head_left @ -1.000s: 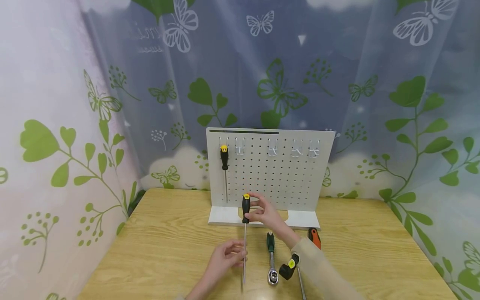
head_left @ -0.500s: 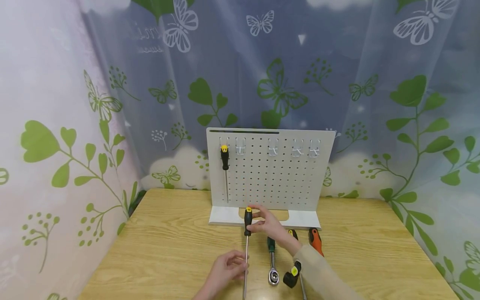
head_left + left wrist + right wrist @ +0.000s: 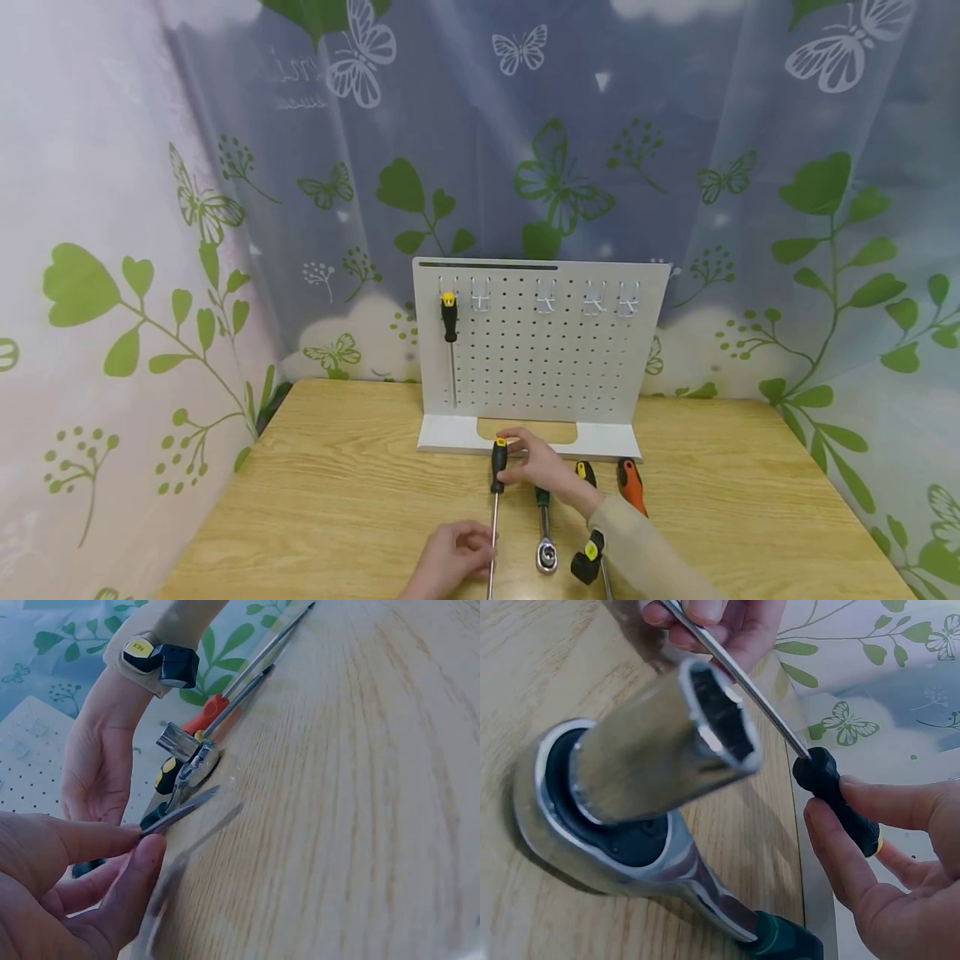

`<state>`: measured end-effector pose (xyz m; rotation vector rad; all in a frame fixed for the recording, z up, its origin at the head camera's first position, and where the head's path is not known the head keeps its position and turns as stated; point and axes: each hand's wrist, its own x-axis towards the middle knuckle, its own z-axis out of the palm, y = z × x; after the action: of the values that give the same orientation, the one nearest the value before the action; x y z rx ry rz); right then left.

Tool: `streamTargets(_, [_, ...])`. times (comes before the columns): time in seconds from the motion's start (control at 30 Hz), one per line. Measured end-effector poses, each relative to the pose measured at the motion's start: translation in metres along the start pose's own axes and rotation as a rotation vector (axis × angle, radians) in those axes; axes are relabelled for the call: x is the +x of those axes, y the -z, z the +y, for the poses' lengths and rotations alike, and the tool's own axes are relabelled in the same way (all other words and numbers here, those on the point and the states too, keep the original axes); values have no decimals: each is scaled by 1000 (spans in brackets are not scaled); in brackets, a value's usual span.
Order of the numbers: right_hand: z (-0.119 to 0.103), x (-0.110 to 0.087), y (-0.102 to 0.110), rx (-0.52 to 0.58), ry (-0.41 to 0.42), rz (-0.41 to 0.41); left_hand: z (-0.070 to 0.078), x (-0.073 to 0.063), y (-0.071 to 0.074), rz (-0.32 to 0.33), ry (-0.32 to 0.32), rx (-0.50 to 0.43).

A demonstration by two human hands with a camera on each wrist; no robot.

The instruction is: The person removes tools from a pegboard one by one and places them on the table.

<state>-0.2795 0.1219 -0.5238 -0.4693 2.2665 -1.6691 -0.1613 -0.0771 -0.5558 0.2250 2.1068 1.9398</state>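
Observation:
A long screwdriver with a black, yellow-capped handle is held by both hands just over the table. My right hand pinches its handle between thumb and fingers. Lower down, the thumb and index finger of my left hand pinch the metal shaft near its tip. That tip stands a little off the wood, its shadow apart from it. Under my right forearm lies a ratchet wrench with a green handle, partly hidden; its socket looms close in the right wrist view.
A white pegboard stands at the back, with a black-and-yellow screwdriver hung at its left and several clear hooks along the top. Right of the ratchet lie a yellow-and-black handled tool and an orange-and-black handled one, partly covered by my right sleeve.
Both hands have drawn the screwdriver away from the pegboard toward the near side of the table, slightly to the right. The tools on the table have stayed in place.

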Motion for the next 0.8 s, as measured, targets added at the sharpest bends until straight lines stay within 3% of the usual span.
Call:
streamTargets(0.2, [6, 1, -5, -26, 6, -16, -2, 0, 0, 6, 46, 47])
streamTargets(0.5, [9, 2, -9, -106, -27, -9, 11, -1, -2, 30, 76, 235])
streamTargets(0.8, [8, 5, -13, -211, -37, 26, 16, 1, -1, 27, 99, 328])
